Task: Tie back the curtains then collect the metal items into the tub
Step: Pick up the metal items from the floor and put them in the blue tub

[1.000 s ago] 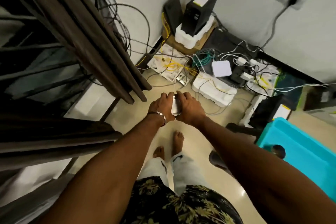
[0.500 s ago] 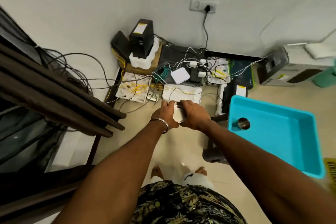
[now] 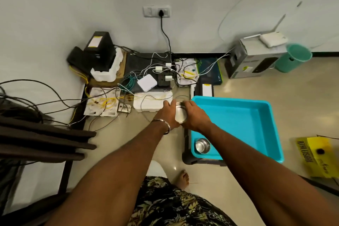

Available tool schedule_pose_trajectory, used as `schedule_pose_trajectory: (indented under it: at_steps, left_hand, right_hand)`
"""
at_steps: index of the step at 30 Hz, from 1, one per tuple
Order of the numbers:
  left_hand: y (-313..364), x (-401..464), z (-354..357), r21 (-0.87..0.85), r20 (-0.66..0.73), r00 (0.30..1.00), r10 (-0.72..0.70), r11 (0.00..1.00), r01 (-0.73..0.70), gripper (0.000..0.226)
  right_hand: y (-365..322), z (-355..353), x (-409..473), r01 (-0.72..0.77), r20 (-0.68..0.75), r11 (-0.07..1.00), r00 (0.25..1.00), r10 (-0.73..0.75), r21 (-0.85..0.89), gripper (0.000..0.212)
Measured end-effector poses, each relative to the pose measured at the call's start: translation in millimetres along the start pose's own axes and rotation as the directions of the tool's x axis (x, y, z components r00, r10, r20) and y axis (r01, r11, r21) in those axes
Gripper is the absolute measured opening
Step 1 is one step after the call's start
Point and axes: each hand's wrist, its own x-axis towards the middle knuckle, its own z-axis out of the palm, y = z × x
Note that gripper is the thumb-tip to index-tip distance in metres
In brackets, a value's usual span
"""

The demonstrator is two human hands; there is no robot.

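Both hands hold a round, shiny metal container point(image 3: 180, 113) between them, just left of the turquoise tub's near-left rim point(image 3: 193, 108). My left hand point(image 3: 167, 114), with a metal bangle on the wrist, cups its left side. My right hand point(image 3: 196, 116) grips its right side. Inside the turquoise tub, in the near-left corner, stands a small steel cup point(image 3: 202, 145). The dark brown curtain point(image 3: 42, 141) hangs in folds at the left edge.
A tangle of cables, chargers, a white router point(image 3: 147, 82) and foam blocks lies on the floor against the wall. A grey box point(image 3: 255, 58) and a green cup point(image 3: 293, 58) sit at the right. A yellow box point(image 3: 319, 156) lies at the far right.
The view has swung right, away from the curtain, and the tub now sits beside my hands. Both hands carried the metal container to the right, up to the tub's left rim.
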Motion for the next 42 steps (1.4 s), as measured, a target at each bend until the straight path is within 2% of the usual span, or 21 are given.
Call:
schedule_pose_trajectory:
  at_steps: [7,10,16,25,37,42]
  left_hand:
    - [55,46,26,0.009,0.051,0.995,0.085,0.996,-0.086,0.084]
    - [68,72,37,0.023,0.073,0.991,0.108,0.994,-0.110,0.085]
    - [77,123,58,0.055,0.152,0.981,0.122,0.990,-0.131,0.098]
    - [86,175,97,0.069,0.232,0.972,0.046,0.996,-0.063,0.082]
    - [80,223,154,-0.027,0.260,0.963,-0.077,0.996,0.086,0.063]
    - [71,236,166,-0.064,0.316,0.943,-0.102,0.990,0.129,0.060]
  right_hand:
    - [66,-18,6,-0.153,0.012,0.986,0.988,0.152,0.060,0.089]
    - [86,-24,20,-0.217,0.016,0.972,0.976,0.216,0.087,0.090]
    - [124,-24,49,-0.279,0.085,0.956,0.959,0.272,0.094,0.108]
    - [180,-14,89,-0.326,0.162,0.923,0.941,0.296,0.203,0.080]
    - [231,24,125,-0.383,0.285,0.892,0.906,0.313,0.239,0.079]
    - [243,36,139,-0.413,0.302,0.850,0.898,0.320,0.326,0.063]
